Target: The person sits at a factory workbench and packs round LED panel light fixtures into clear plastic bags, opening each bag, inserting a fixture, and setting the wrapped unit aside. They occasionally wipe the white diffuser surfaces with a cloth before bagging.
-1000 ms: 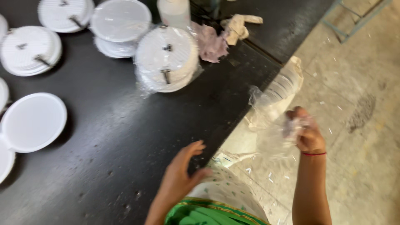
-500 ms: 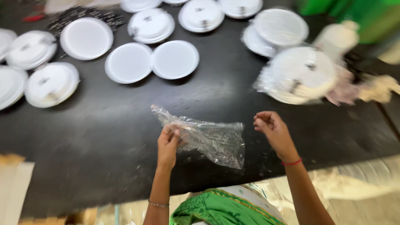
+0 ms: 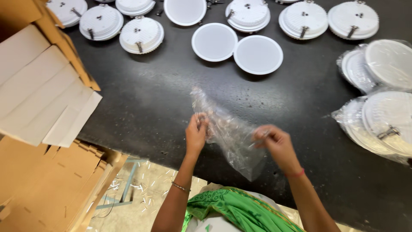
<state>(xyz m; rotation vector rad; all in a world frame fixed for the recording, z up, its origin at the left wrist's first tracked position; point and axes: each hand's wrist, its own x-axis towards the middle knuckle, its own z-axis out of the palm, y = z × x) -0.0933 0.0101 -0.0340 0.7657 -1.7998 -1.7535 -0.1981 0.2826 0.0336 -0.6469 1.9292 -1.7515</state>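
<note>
Clear plastic bag [image 3: 229,135] held between both hands above the near part of the black worktop [image 3: 146,99]. Left hand [image 3: 196,134]: forearm rises from the lower edge, wrist straight, fingertips pressed together, pinching the bag's left edge. Thin bracelet on that wrist. Right hand [image 3: 274,144]: forearm comes in from lower right, fingers curled, thumb and fingers pinching the bag's right edge. Red thread at the wrist.

Surroundings, largest first:
- Stack of flattened brown cardboard boxes [image 3: 51,184], below and left of the left hand, off the worktop edge.
- Pile of flat white card sheets [image 3: 38,94], left of the left hand, partly overhanging the worktop.
- Round white lamp fittings wrapped in clear bags [image 3: 382,99], well right of the right hand, lying in two overlapping groups.
- Unwrapped round white fittings [image 3: 141,34], beyond both hands, backs up with metal spring clips showing.
- Two white discs, face up [image 3: 236,48], just beyond the bag, touching each other.

Bag: thin, transparent, crinkled and glossy, stretched slantwise from upper left to lower right; far corner rests on or just above the worktop, near corner hangs below the right hand. Cannot tell whether anything is inside.
</note>
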